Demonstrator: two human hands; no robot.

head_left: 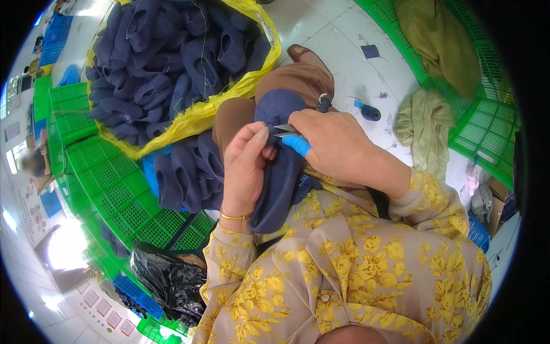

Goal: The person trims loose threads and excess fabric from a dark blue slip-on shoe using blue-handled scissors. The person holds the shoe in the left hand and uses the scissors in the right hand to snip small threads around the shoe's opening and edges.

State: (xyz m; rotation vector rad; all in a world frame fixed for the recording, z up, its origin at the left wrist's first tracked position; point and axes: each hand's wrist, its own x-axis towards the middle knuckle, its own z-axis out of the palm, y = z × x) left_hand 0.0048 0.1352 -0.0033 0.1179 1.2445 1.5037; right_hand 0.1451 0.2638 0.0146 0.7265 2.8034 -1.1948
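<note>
Across my lap lies a navy felt slipper (274, 192), its rounded end near my knee. My left hand (245, 153) pinches its edge between thumb and fingers. Small metal scissors (285, 131) are gripped in my right hand (341, 143), which has blue tape around one digit. Their blades point left, right at the fingertips of my left hand. Whether the blades touch thread or felt is too small to tell. A dark knob-like part (324, 103) sticks up just beyond my right hand.
A yellow-edged sack (192, 127) full of navy slippers stands front left, with more slippers (189, 172) beside my left arm. Green plastic crates (123, 186) line the left; another crate (484, 129) stands right. A dark thread spool (370, 113) and pale cloth (424, 123) lie on the floor.
</note>
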